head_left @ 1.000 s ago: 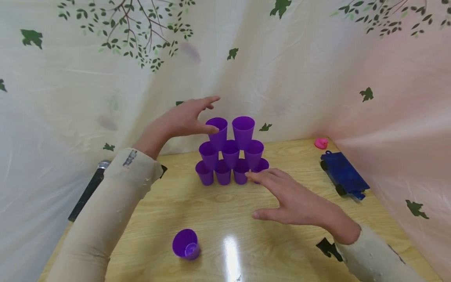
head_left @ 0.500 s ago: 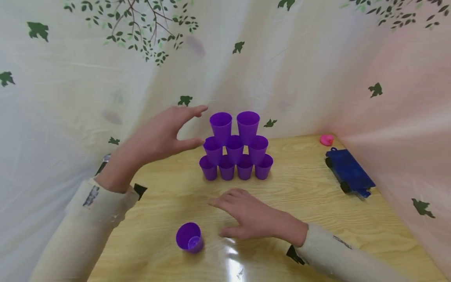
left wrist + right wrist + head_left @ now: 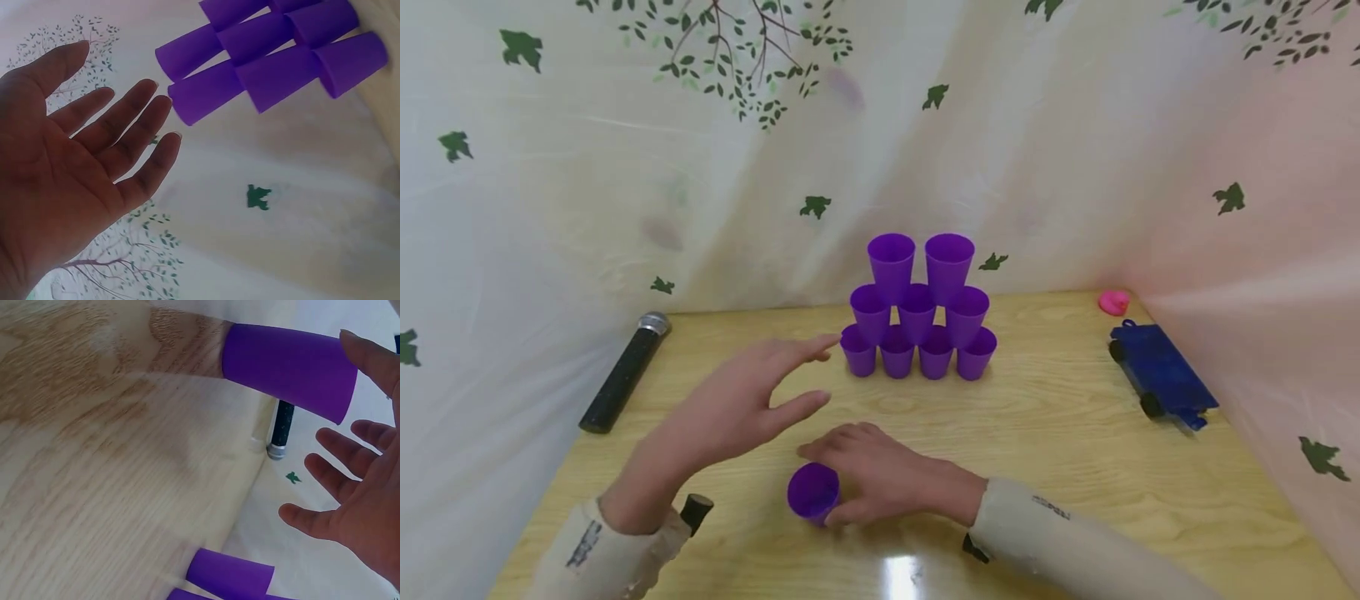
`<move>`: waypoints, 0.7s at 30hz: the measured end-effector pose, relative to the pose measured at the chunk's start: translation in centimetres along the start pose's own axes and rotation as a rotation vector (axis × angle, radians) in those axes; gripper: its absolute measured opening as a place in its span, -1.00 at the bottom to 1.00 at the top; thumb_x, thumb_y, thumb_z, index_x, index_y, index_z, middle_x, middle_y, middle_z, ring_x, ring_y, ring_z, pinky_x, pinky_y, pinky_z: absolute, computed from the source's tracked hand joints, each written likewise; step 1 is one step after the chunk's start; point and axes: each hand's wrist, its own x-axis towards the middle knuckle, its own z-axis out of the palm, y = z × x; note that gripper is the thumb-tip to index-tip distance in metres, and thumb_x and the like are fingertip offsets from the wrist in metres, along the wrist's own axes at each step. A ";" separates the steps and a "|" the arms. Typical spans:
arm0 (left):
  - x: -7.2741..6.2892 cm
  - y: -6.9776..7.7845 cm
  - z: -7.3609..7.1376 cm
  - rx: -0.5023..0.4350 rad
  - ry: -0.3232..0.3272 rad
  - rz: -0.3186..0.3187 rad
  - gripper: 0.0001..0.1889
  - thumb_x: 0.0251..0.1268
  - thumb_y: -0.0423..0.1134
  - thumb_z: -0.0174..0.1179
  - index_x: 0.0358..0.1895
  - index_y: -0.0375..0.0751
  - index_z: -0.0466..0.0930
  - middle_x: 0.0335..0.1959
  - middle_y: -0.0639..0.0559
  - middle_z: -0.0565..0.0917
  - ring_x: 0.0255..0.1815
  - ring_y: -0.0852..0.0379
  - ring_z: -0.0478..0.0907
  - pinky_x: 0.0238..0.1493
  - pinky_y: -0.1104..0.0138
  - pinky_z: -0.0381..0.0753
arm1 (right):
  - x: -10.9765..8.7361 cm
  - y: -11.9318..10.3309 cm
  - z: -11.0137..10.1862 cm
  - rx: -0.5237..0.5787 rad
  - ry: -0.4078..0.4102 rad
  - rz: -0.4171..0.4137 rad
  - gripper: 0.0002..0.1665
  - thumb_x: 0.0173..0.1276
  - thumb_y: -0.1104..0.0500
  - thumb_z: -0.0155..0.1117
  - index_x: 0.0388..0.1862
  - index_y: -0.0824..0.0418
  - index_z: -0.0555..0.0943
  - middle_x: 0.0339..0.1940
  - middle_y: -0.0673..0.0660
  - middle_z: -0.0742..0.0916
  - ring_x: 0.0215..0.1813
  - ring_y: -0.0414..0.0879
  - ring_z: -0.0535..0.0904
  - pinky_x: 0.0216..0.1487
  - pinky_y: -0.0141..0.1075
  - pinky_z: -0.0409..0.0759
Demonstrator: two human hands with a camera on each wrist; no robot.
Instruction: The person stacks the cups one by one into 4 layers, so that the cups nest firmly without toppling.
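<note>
A single purple cup [image 3: 812,493] stands upright on the wooden table near the front. My right hand [image 3: 887,479] is at its right side, fingers spread at the far edge and thumb at the near edge. In the right wrist view the thumb overlaps the rim of this cup [image 3: 287,372], while the other fingers stand apart from its wall. Farther back rises a stack of purple cups [image 3: 917,312] in three tiers, with two cups on top. My left hand [image 3: 730,408] hovers in front and to the left of the stack, holding nothing, its fingers extended.
A black microphone [image 3: 625,375] lies at the table's left edge. On the right are a blue toy cart [image 3: 1161,371] and a small pink toy [image 3: 1113,302]. A leaf-printed white curtain [image 3: 737,208] hangs behind the wooden table [image 3: 1060,467].
My right hand has moved left and toward me, from beside the stack to the single cup. My left hand has drawn back and down from the top tier. The camera view has shifted slightly.
</note>
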 end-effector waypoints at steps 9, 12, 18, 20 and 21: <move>-1.7 -0.7 1.8 -0.074 0.004 -0.092 -0.34 0.46 0.04 0.17 0.55 0.18 0.20 0.19 0.14 0.66 0.23 0.07 0.59 0.18 0.02 0.61 | 0.7 -0.6 0.5 0.000 -0.023 0.003 -0.05 0.20 -0.24 0.44 0.52 -0.03 0.32 0.35 -0.08 0.60 0.38 -0.14 0.46 0.38 -0.08 0.44; -1.9 -0.8 2.0 -0.078 0.010 -0.097 -0.35 0.46 0.05 0.17 0.56 0.21 0.20 0.19 0.14 0.66 0.23 0.07 0.59 0.15 0.03 0.62 | 0.7 -0.7 0.6 -0.016 -0.020 0.000 -0.06 0.20 -0.23 0.44 0.51 -0.04 0.33 0.33 -0.09 0.61 0.37 -0.15 0.47 0.37 -0.09 0.44; -2.2 -1.0 2.1 -0.083 0.032 -0.092 -0.35 0.45 0.01 0.19 0.55 0.21 0.21 0.19 0.14 0.66 0.21 0.08 0.61 0.11 0.05 0.63 | 0.4 -0.8 0.3 -0.041 0.007 -0.006 -0.06 0.20 -0.24 0.43 0.51 -0.02 0.34 0.28 -0.10 0.64 0.32 -0.18 0.49 0.37 -0.13 0.45; -2.4 -1.2 2.2 -0.086 0.040 -0.096 -0.35 0.45 0.01 0.19 0.54 0.21 0.22 0.19 0.14 0.66 0.21 0.07 0.61 0.11 0.05 0.64 | 0.1 -0.7 -0.2 -0.029 0.023 -0.002 -0.06 0.20 -0.24 0.43 0.51 -0.01 0.33 0.26 -0.10 0.64 0.30 -0.18 0.50 0.37 -0.15 0.45; -2.4 -1.3 2.2 -0.088 0.044 -0.097 -0.35 0.45 0.00 0.19 0.54 0.21 0.22 0.19 0.14 0.66 0.21 0.07 0.61 0.10 0.05 0.64 | -0.2 -0.7 -0.5 -0.023 0.032 0.003 -0.06 0.20 -0.25 0.43 0.51 -0.01 0.33 0.26 -0.10 0.65 0.29 -0.18 0.50 0.38 -0.15 0.45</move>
